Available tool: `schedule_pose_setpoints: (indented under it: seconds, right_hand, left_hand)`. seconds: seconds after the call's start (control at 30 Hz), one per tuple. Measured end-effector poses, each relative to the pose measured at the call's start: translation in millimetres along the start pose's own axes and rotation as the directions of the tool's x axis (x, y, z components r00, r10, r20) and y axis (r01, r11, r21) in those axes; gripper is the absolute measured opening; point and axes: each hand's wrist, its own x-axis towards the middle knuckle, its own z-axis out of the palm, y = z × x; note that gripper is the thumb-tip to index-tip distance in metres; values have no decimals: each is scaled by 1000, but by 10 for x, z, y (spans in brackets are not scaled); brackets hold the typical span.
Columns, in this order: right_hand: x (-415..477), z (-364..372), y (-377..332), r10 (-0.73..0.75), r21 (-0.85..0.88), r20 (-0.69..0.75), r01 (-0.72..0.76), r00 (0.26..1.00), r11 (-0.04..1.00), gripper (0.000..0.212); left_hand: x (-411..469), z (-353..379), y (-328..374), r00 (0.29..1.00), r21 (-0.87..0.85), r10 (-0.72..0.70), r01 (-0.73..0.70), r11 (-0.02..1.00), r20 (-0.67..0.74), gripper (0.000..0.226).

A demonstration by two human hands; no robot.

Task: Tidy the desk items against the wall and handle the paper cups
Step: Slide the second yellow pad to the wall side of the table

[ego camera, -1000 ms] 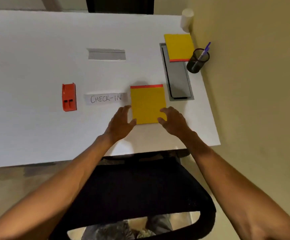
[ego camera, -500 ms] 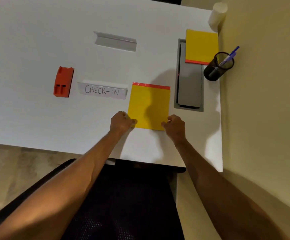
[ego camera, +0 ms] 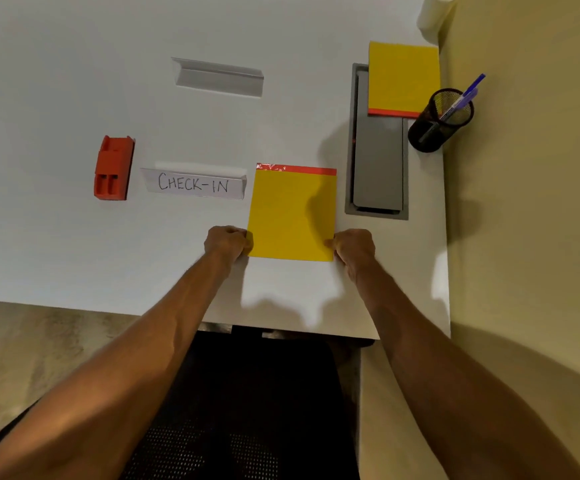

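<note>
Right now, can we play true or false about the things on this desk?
1. The left hand and right hand grip the near yellow pad's near corners. True.
2. The white sign says CHECK-OUT. False: it says CHECK-IN.
3. A blue pen stands in the black mesh cup. True.
4. The orange block lies right of the sign. False: it lies left of it.
5. The far yellow pad lies on the floor. False: it lies on the desk, partly over the grey cable tray.

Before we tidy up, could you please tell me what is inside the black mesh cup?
One purple pen stands tilted in the mesh cup; the mesh obscures its bottom.
</note>
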Motion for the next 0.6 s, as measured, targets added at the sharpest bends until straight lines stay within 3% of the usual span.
schedule_pose_setpoints:
  seconds: [0.03,0.17,0.43,0.6]
  right_hand:
    - [-10,-8,10,-30,17,3,30,1000,999,8]
    - [-108,-121,83,-121,77,3,120,993,990,23]
    - [-343,-674,347,-278,78,-74,284,958,956,17]
    - [-401,-1107,690,-267,80,-199,287,943,955,20]
  left_hand:
    - [5,-6,-2,1000,-16,2,-2,1000,5,19]
    - [-72,-1,22,999,-53,0,3,999,44,19]
    - [-471,238,81,974,-30,31,-24,999,225,22]
    - [-742,693,52,953,28,81,-94,995,293,27]
